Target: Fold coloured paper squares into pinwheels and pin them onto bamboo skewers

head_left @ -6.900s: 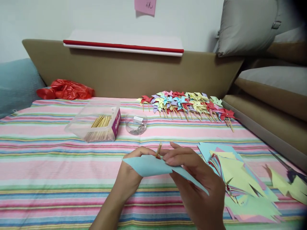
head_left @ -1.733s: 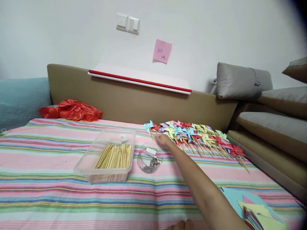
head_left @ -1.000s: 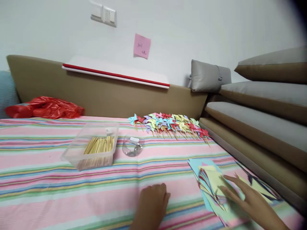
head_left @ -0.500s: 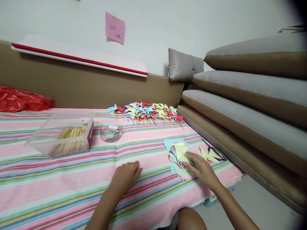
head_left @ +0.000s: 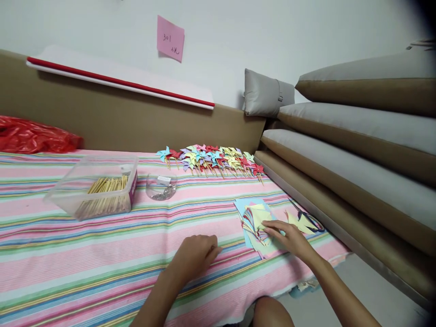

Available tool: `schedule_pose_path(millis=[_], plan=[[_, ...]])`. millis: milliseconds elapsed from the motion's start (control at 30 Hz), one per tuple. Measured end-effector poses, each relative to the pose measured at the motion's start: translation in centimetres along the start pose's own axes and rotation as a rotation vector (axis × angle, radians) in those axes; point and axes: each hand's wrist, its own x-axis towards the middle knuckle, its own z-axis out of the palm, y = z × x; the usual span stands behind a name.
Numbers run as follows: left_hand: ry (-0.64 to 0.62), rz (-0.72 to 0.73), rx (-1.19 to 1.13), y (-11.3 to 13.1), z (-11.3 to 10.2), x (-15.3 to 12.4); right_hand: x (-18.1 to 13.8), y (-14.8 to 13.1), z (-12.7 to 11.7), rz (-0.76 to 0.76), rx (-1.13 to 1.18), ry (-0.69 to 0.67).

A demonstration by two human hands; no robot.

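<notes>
My right hand (head_left: 288, 237) has its thumb and fingertips closed at the edge of the top yellow paper square (head_left: 261, 217). That square lies on a fanned stack of small coloured papers, their edges showing red, blue and white. Larger blue and pale green sheets (head_left: 244, 208) are spread under the stack. To the left, my left hand (head_left: 200, 255) is held over the striped cloth with its fingers curled in and the thumb against them. Whatever is inside those fingers, if anything, is hidden.
Scissors (head_left: 308, 219) lie beside yellow paper scraps (head_left: 300, 223) at the right. Finished paper pinwheels (head_left: 213, 159) on sticks are heaped at the back. A clear box of wooden sticks (head_left: 98, 195) and a round dish of small metal pins (head_left: 162, 193) stand left. Stacked cushions (head_left: 357, 159) edge the right side.
My left hand has moved right, closer to the paper stack. My right hand's fingers have drawn together at the top yellow paper. The view has shifted slightly.
</notes>
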Motion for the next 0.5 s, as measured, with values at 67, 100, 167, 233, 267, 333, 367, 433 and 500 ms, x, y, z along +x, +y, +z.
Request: schedule_pose_path(millis=[67, 100, 167, 233, 267, 333, 367, 433, 500], plan=[[-0.007, 0.026, 0.001, 0.3, 0.4, 0.1, 0.1, -0.2, -0.1, 0.011, 0.020, -0.012], [-0.009, 0.026, 0.003, 0.4, 0.6, 0.2, 0.2, -0.3, -0.2, 0.015, 0.029, -0.018], [-0.008, 0.017, 0.006, 0.3, 0.9, 0.3, 0.3, -0.4, -0.5, 0.022, 0.045, -0.034], [-0.005, 0.009, 0.007, 0.1, 1.2, 0.4, 0.4, -0.5, -0.8, 0.027, 0.055, -0.054], [-0.003, 0.007, 0.007, 0.1, 1.2, 0.4, 0.4, -0.4, -1.0, 0.025, 0.059, -0.064], [-0.001, 0.003, 0.004, 0.1, 1.3, 0.3, 0.5, -0.3, -1.2, 0.012, 0.059, -0.078], [0.000, 0.001, 0.002, 0.2, 1.3, 0.3, 0.6, -0.2, -1.2, 0.003, 0.055, -0.077], [-0.001, -0.001, -0.003, 0.3, 1.3, 0.2, 0.7, 0.1, -1.0, -0.015, 0.032, -0.055], [-0.004, -0.004, -0.008, 0.3, 1.3, 0.2, 0.8, 0.2, -0.6, -0.029, -0.003, -0.014]])
